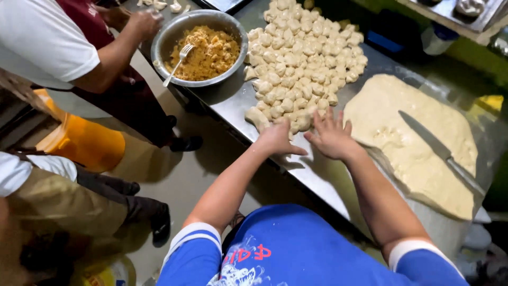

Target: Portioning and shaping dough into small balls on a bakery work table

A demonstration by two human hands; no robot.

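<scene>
Two hands, left (277,139) and right (332,136), flat and unclenched against dozens of dough pieces (302,58), one knife (440,151)

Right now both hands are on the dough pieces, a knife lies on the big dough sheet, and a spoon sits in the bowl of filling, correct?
Not a spoon: the head view shows a fork in the bowl. The rest holds.

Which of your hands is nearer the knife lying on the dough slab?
Right. The right hand rests at the dough-ball pile's edge, just left of the knife; the left hand sits farther left.
</scene>
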